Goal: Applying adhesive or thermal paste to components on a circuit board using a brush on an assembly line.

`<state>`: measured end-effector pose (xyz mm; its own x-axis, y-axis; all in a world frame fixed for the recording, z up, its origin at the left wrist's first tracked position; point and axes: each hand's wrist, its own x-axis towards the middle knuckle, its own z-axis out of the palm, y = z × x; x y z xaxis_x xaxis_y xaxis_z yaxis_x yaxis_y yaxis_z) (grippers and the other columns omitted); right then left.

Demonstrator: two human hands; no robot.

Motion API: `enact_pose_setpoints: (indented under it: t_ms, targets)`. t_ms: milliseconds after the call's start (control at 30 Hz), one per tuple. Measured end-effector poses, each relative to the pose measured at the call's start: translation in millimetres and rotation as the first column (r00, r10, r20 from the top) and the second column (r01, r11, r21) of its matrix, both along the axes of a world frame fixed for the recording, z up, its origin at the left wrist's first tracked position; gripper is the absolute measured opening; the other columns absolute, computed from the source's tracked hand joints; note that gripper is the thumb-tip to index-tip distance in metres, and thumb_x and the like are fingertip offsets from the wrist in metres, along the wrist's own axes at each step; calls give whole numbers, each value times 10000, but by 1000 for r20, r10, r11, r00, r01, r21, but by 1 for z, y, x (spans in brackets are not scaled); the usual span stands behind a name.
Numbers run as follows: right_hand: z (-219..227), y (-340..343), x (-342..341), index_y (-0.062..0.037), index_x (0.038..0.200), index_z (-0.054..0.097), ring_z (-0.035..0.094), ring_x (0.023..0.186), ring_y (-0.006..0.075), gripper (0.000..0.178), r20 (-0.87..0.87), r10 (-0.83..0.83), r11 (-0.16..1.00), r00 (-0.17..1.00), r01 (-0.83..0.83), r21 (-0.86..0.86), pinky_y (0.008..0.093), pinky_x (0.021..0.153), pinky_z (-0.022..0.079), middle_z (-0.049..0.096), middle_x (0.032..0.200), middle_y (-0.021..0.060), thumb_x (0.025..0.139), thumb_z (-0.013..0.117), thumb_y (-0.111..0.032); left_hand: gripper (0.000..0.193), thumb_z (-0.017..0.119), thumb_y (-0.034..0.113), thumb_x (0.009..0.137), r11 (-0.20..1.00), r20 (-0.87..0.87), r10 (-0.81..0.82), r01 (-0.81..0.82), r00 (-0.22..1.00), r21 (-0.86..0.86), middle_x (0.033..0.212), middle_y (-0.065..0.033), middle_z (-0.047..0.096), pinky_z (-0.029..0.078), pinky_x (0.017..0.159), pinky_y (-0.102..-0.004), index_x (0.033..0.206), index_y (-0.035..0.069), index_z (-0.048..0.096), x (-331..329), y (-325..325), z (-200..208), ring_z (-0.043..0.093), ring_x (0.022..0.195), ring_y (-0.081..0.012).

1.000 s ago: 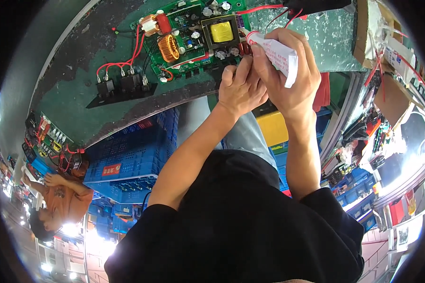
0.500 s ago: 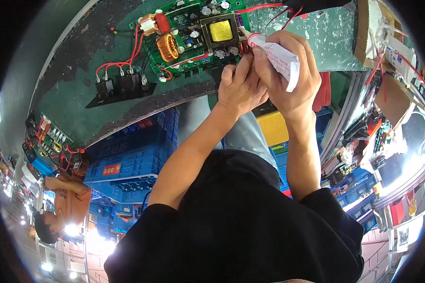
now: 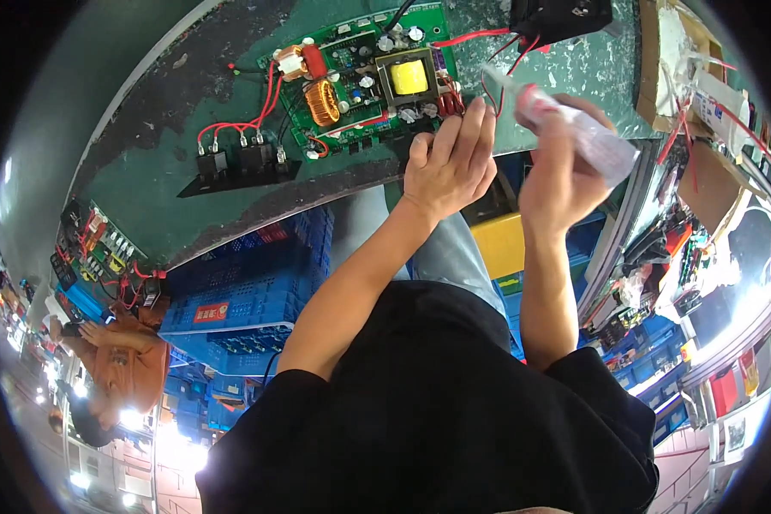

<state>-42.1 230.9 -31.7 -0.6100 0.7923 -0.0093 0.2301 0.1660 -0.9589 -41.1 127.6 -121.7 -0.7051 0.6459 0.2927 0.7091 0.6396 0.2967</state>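
Observation:
A green circuit board [image 3: 373,124] lies on the bench, carrying a yellow-wrapped transformer [image 3: 409,78] and a copper-wound ring coil [image 3: 322,103]. My left hand [image 3: 450,167] rests at its near right corner, fingers stretched out and holding nothing I can see; whether the fingertips touch the board is unclear. To the right of the board, my right hand [image 3: 557,176] grips a white squeeze tube [image 3: 587,137] with a red collar. Its narrow nozzle points up and left, apart from the board. Motion blurs this hand and the tube.
Red wires join the board to a black plate with switches [image 3: 240,176] on the left and a black box [image 3: 561,19] at the far right. Cardboard [image 3: 651,73] borders the bench's right end. Below the bench edge sits a blue crate [image 3: 248,283]. Another person [image 3: 128,368] is at the left.
My right hand has drawn the tube away from the board, to the right. My left hand's fingers have straightened near the board's corner. The whole view has shifted slightly.

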Motion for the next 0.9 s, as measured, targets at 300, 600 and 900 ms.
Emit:
enact_pose_setpoints:
  t_ms: [300, 600, 900]
  targets:
    - [-19, 79, 36, 61, 1031, 604, 629, 964, 217, 175, 20, -568, 620, 823, 443, -647, 296, 820, 540, 637, 1041, 111, 910, 551, -54, 213, 611, 136, 792, 990, 306, -6, -37, 952, 133, 982, -72, 573, 368, 786, -402, 991, 80, 561, -28, 7, 55, 514, 938, -269]
    - [-26, 90, 30, 114, 1084, 543, 628, 848, 221, 299, 71, -549, 391, 833, 331, -859, 285, 635, 526, 608, 1023, 143, 880, 615, -92, 100, 600, 121, 830, 978, 341, -175, 124, 924, 167, 842, -147, 584, 456, 720, -435, 866, 36, 563, -69, 1, 84, 568, 827, -338]
    - [0, 155, 85, 61, 988, 601, 595, 743, 239, 421, 380, -719, 565, 582, 808, -169, 370, 712, 487, 627, 774, 127, 796, 691, -302, 124, 580, 143, 845, 970, 427, -242, 205, 871, 130, 841, -157, 599, 470, 720, -440, 845, 19, 576, -84, -2, 95, 585, 827, -346]
